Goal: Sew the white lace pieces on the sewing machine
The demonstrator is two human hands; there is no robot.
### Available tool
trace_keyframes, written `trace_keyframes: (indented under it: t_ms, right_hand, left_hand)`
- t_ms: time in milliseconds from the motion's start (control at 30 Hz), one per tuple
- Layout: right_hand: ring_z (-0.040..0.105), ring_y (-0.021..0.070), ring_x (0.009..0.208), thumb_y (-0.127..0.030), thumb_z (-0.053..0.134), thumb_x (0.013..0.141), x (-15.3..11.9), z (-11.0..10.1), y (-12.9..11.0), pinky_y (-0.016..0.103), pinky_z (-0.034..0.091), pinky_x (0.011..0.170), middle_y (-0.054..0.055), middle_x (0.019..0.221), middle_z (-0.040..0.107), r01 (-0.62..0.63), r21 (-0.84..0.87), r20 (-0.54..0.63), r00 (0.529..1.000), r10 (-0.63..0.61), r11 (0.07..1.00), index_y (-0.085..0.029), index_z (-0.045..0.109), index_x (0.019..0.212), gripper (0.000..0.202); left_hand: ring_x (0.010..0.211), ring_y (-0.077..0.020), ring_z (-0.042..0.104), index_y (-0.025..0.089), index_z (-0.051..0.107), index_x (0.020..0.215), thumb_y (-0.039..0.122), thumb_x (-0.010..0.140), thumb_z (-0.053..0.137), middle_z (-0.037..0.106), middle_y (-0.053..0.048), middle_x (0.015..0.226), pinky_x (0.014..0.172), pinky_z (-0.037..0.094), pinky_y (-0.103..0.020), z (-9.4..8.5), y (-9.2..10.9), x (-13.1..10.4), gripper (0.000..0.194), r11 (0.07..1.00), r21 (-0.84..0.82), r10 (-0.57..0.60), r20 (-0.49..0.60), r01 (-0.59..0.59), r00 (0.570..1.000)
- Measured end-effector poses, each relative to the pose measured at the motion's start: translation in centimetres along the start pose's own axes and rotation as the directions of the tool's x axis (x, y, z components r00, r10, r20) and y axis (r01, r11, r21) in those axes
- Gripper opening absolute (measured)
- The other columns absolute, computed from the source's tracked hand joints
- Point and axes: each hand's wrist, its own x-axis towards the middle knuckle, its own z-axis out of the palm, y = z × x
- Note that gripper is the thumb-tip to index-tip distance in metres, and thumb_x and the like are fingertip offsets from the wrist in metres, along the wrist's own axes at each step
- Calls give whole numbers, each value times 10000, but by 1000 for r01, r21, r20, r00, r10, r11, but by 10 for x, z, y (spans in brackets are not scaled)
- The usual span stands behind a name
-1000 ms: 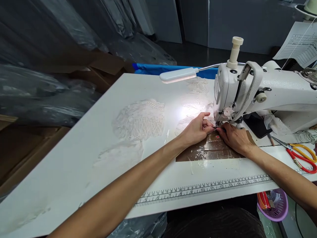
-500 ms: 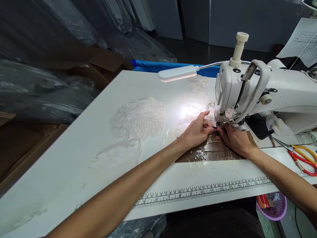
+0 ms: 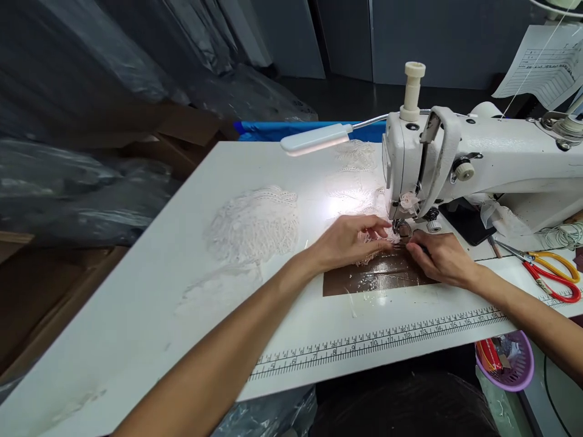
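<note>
My left hand (image 3: pixel 353 243) lies beside the needle area of a white sewing machine (image 3: pixel 410 164). Its fingers and thumb are stretched out and apart, over pale lace (image 3: pixel 368 258) that shows under and between them. Just right of the presser foot (image 3: pixel 397 227), my right hand (image 3: pixel 437 254) has its fingers curled and pressed together. A small dark bit shows at its fingertips, too hidden to name. Under both hands spreads a shiny brown sheet (image 3: pixel 387 276) dotted with thread scraps.
White lace pieces (image 3: pixel 255 221) lie on the table to the left. A lamp (image 3: pixel 316 139) reaches over from behind. Scissors with red and yellow handles (image 3: pixel 546 270) and a dark phone-like slab (image 3: pixel 467 221) sit at right. Below the edge is a purple basket (image 3: pixel 519 370).
My left hand has gone from a pinch to stretched fingers, and the lace beneath it now shows nearer the front. My hands have drawn slightly apart. The whole view has shifted a little.
</note>
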Motion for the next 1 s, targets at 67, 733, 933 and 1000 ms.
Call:
trace_keyframes:
  t_ms: [67,733,933,1000]
  right_hand:
    - [558,183,660,-442,275,1032,-9,-7,9,306,365,599,81,757,658,-42,-37,-4,999,42,998,-162,651,950,477]
    - [576,216,895,-258,467,939,8,11,18,360,472,809,94,889,632,-97,211,-104,987,121,973,-168,636,863,206]
    - [572,219,914,-241,463,935,8,11,17,358,470,814,93,901,631,-95,214,-101,988,119,972,-169,642,884,200]
    - [566,215,907,-244,464,935,7,11,17,353,466,812,88,898,629,-86,216,-111,987,112,972,-171,639,878,199]
  left_hand:
    - [705,-159,637,181,686,804,390,889,615,713,-39,770,656,520,-291,-10,3,0,237,987,148,74,-65,-64,995]
    - [779,-156,630,174,713,938,282,990,476,668,-62,879,646,517,-263,22,-18,1,266,887,384,264,33,-256,964]
    - [800,-148,648,134,677,894,230,998,446,668,-93,938,691,558,-269,22,-18,1,271,860,424,312,7,-286,950]
    - [812,-154,651,139,680,885,230,1002,440,678,-89,921,709,563,-278,22,-19,1,282,849,433,325,25,-303,945]
